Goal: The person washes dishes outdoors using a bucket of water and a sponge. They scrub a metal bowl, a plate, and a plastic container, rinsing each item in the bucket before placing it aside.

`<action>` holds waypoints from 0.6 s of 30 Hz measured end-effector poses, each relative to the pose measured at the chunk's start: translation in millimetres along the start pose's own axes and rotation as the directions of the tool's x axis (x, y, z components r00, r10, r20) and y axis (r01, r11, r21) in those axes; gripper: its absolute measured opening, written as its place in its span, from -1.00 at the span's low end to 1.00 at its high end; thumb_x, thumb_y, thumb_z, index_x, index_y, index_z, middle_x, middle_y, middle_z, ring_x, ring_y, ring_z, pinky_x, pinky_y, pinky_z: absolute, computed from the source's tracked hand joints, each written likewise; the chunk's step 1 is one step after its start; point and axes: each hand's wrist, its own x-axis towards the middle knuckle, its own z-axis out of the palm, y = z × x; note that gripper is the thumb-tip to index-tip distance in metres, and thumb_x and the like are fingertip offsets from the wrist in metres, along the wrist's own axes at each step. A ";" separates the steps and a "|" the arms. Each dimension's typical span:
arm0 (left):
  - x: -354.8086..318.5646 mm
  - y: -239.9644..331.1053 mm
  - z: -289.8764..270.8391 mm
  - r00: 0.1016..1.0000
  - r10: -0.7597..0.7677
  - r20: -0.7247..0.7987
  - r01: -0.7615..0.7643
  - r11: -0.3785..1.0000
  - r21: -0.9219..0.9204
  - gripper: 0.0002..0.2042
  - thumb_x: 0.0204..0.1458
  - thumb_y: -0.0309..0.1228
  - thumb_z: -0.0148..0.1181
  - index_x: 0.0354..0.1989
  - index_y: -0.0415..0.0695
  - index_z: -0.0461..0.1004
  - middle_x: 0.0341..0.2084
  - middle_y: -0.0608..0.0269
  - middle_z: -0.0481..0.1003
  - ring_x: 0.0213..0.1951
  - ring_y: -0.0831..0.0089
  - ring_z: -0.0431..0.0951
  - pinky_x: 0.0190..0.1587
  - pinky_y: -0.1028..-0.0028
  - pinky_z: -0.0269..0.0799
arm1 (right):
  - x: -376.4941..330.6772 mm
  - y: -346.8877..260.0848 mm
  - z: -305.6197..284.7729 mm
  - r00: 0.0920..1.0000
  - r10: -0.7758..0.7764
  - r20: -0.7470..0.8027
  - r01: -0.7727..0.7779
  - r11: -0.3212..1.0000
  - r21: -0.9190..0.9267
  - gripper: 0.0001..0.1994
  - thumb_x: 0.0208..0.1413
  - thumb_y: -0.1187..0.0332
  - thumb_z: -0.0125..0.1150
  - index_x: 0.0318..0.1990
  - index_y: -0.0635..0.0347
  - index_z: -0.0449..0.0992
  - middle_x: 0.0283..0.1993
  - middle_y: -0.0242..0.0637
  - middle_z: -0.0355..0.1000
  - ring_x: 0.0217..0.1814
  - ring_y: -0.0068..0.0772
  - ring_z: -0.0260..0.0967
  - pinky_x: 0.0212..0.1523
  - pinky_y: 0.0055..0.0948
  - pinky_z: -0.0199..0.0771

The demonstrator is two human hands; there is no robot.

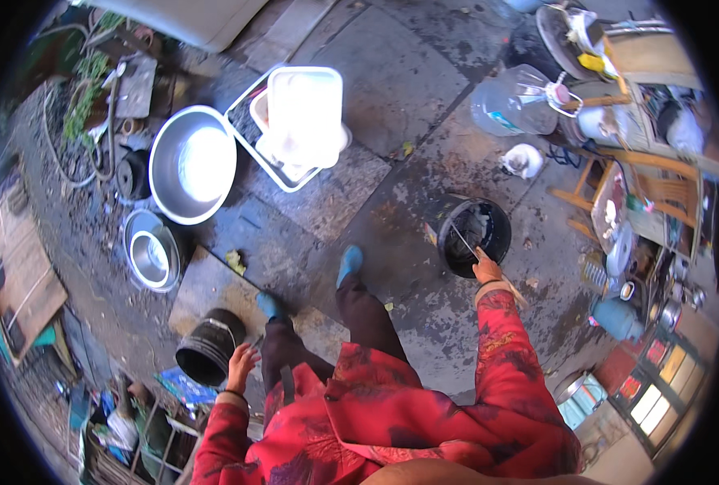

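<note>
My right hand is closed around a thin, light handle that runs across the mouth of a black bucket. Dark grey contents, hard to make out, show inside that bucket. On the other side, my left hand hangs with its fingers apart and holds nothing. Closest to it is a second black bucket, tilted in view, with a pale handle across its opening. Whether the left fingertips touch this bucket I cannot tell. Both my sleeves are red and patterned, and my feet stand between the buckets.
A large metal basin, smaller nested basins and a rack with white trays lie ahead on the left. Ahead right are a big clear water jug, a white cat-like shape and a wooden chair. The paving looks wet.
</note>
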 end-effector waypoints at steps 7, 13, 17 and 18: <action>34.3 34.6 61.6 0.979 -0.129 0.157 0.098 0.976 0.196 -0.63 0.12 -0.26 0.04 0.06 -0.18 0.33 -0.21 0.21 0.49 -0.26 0.43 0.53 -0.26 0.46 0.43 | -10.7 -40.2 -33.3 0.950 -0.175 0.257 0.233 0.948 -0.216 -0.69 -0.02 0.19 0.04 -0.14 0.09 0.52 -0.09 -0.14 0.46 -0.03 -0.03 0.40 0.00 -0.17 0.37; 104.1 177.6 220.6 0.700 0.054 0.712 -0.525 0.715 0.462 -0.53 0.08 -0.02 0.07 -0.13 -0.25 0.48 -0.20 0.08 0.50 -0.12 0.36 0.48 -0.06 0.38 0.37 | 95.9 -205.3 -68.4 0.972 -0.229 0.049 0.201 0.923 0.328 -0.56 0.14 0.01 -0.04 -0.51 0.22 0.47 -0.52 -0.08 0.46 -0.57 -0.19 0.45 -0.53 -0.23 0.44; 36.6 247.1 310.0 0.034 0.131 0.991 -0.584 0.807 -0.086 -0.43 0.05 0.07 0.07 -0.14 -0.31 0.48 -0.13 -0.01 0.47 -0.08 0.27 0.46 -0.03 0.34 0.34 | 118.5 -342.9 -118.8 0.949 -0.280 0.147 0.060 0.618 0.784 -0.69 0.19 0.11 0.00 -0.34 0.20 0.47 -0.54 -0.30 0.47 -0.66 -0.55 0.37 -0.73 -0.59 0.31; 15.1 254.6 309.3 -0.159 0.216 0.963 -0.473 0.840 -0.267 -0.44 0.05 0.06 0.07 -0.16 -0.32 0.47 -0.13 -0.03 0.47 -0.08 0.28 0.45 -0.04 0.33 0.33 | 112.4 -374.0 -127.3 0.899 -0.314 0.305 0.040 0.753 0.657 -0.68 0.18 0.11 0.02 -0.30 0.21 0.48 -0.50 -0.30 0.49 -0.61 -0.55 0.39 -0.68 -0.61 0.34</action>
